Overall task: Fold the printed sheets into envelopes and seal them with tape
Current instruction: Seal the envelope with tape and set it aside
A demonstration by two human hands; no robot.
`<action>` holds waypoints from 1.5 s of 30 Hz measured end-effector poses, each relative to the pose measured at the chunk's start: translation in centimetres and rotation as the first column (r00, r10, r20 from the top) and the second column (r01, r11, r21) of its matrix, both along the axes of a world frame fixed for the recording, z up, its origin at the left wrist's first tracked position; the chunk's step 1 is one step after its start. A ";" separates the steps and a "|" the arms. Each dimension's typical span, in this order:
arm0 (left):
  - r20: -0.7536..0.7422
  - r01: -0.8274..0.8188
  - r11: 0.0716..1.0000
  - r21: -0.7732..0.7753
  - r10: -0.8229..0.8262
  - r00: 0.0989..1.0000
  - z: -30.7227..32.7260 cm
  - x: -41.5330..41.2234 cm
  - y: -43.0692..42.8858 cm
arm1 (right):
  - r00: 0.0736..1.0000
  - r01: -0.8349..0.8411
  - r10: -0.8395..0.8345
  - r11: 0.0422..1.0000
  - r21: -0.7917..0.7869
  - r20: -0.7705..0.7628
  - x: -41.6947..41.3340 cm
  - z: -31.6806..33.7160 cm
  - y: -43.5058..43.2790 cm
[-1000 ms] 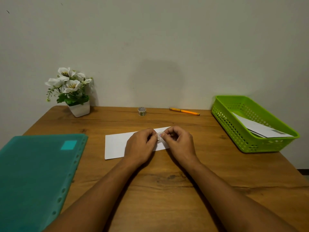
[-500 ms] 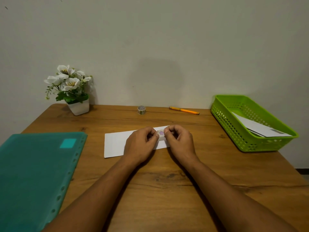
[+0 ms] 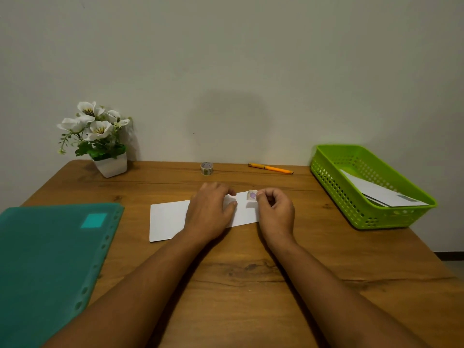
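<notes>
A folded white sheet (image 3: 168, 219) lies flat on the wooden table (image 3: 238, 285) in front of me. My left hand (image 3: 211, 212) rests on its middle with the fingers laid on the paper. My right hand (image 3: 275, 209) has its fingers curled and pinches a short piece of patterned tape (image 3: 251, 197) at the sheet's far right edge. The piece shows a purple spot and stands partly off the paper. A small roll of the same tape (image 3: 207, 168) stands upright near the wall.
A green basket (image 3: 334, 177) at the right holds folded white envelopes (image 3: 376, 192). A teal plastic folder (image 3: 50, 259) covers the left side. A potted white flower (image 3: 100, 139) and an orange pen (image 3: 271, 168) sit along the back edge.
My hands have come apart: the left let go of the tape and now lies on the sheet. The right hand has carried the tape piece a little to the right.
</notes>
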State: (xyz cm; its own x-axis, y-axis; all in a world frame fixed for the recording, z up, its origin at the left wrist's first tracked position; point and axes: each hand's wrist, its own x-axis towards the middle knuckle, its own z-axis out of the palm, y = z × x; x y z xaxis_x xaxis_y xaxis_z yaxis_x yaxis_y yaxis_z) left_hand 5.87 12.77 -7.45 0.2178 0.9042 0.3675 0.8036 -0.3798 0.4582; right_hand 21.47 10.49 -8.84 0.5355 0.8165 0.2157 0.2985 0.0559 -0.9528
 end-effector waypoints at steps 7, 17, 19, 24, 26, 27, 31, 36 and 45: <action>-0.152 0.056 0.997 -0.054 -0.064 0.986 -0.9 0.1 0.9 | 0.986 -0.027 0.041 0.996 -0.089 0.159 1.3 0.0 2.4; -0.168 0.058 0.998 -0.031 -0.063 0.984 -1.4 0.1 1.1 | 0.862 -0.058 0.187 0.960 -0.274 0.472 1.7 0.2 4.9; -0.170 0.060 0.998 -0.029 -0.064 0.983 -1.4 0.2 1.1 | 0.853 -0.059 0.191 0.960 -0.273 0.486 1.7 0.4 4.7; -0.182 0.051 0.998 -0.037 -0.057 0.982 -1.4 0.3 1.0 | 0.831 -0.079 0.218 0.957 -0.279 0.513 1.8 0.6 4.6; -0.187 0.063 0.998 -0.031 -0.068 0.980 -1.4 0.2 0.9 | 0.821 -0.091 0.233 0.955 -0.282 0.522 1.8 0.6 4.7; -0.190 0.072 0.997 -0.028 -0.076 0.979 -1.4 0.2 0.9 | 0.815 -0.094 0.237 0.954 -0.284 0.528 1.9 0.6 4.8; -0.207 0.091 0.995 -0.027 -0.095 0.974 -1.4 0.1 1.0 | 0.805 -0.097 0.243 0.954 -0.283 0.542 2.0 0.4 5.0; -0.209 0.090 0.996 -0.022 -0.092 0.974 -1.5 0.1 1.1 | 0.797 -0.104 0.251 0.953 -0.285 0.549 2.0 0.5 5.0; -0.214 0.079 0.996 -0.035 -0.085 0.973 -1.6 0.2 1.2 | 0.797 -0.082 0.236 0.954 -0.288 0.556 1.9 0.3 5.2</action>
